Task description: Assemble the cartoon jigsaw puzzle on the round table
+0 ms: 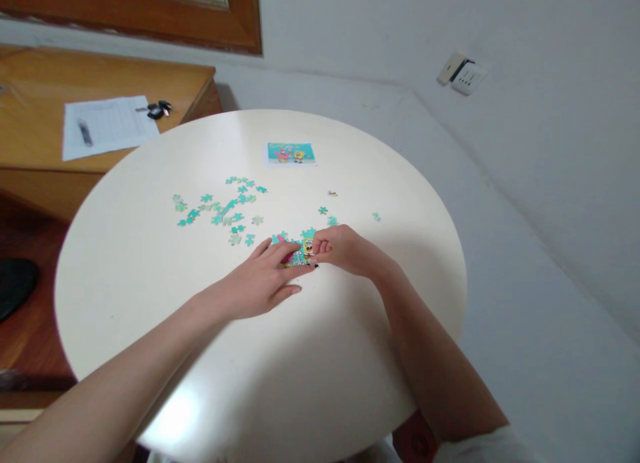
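On the round cream table (150,303) lies a small joined cluster of jigsaw pieces (303,251) showing yellow and pink cartoon figures. My left hand (265,281) rests flat on the table, its fingers stretched out onto the cluster's left side. My right hand (343,248) is curled, its fingertips pinched on the cluster's right edge. Several loose teal pieces (225,209) are scattered behind and left of my hands. A small reference picture card (290,153) lies farther back on the table.
A few stray pieces (376,216) lie to the right. A wooden desk (40,149) at the back left carries a sheet of paper (107,125) and keys (159,109). White walls with a switch plate (463,73) close in on the right.
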`<action>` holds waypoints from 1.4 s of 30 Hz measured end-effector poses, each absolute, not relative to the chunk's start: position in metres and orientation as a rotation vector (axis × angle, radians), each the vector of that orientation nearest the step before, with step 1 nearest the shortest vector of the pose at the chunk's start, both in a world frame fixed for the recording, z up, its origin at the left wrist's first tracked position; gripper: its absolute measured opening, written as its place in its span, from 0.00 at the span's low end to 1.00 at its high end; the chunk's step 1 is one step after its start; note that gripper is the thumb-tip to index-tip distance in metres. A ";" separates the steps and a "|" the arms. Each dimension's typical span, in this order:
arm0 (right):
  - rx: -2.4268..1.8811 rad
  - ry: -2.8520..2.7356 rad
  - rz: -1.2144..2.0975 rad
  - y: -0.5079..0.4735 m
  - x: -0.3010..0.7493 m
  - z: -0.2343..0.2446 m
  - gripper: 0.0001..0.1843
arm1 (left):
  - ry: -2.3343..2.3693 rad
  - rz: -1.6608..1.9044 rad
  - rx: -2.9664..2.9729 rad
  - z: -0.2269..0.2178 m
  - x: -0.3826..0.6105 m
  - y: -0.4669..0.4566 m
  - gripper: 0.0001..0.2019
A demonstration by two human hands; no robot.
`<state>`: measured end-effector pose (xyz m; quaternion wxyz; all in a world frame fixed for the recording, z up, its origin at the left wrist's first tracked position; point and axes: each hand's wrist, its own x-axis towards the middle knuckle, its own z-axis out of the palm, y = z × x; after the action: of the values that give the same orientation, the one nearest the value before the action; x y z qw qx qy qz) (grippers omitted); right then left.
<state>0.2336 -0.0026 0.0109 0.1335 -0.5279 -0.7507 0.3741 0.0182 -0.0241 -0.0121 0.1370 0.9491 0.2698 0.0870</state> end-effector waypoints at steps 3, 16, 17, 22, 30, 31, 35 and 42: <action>-1.537 -2.232 1.026 -0.003 0.234 0.011 0.09 | 0.796 0.252 2.753 -0.014 0.018 -0.025 0.21; -1.734 -1.939 0.834 0.009 0.268 0.018 0.09 | 0.861 0.301 2.805 -0.015 0.025 -0.029 0.21; -1.750 -1.927 0.822 0.009 0.271 0.019 0.09 | 0.865 0.305 2.804 -0.016 0.025 -0.030 0.21; -1.814 -1.917 0.730 0.010 0.279 0.019 0.08 | 0.861 0.344 2.791 -0.017 0.026 -0.030 0.21; -1.980 -1.970 0.757 0.011 0.287 0.022 0.02 | 0.845 0.372 2.757 -0.019 0.024 -0.028 0.21; -1.982 -1.983 0.762 0.011 0.288 0.022 0.02 | 0.843 0.377 2.752 -0.019 0.024 -0.028 0.21; -1.968 -2.017 0.789 0.010 0.288 0.022 0.01 | 0.837 0.385 2.740 -0.019 0.023 -0.027 0.20; -2.071 -2.020 0.822 0.009 0.281 0.025 0.03 | 0.836 0.362 2.703 -0.018 0.022 -0.024 0.19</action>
<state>0.2806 0.0088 0.0248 0.0670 -0.6871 -0.6702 0.2726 0.0219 -0.0243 -0.0184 0.1440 0.9378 0.2899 0.1255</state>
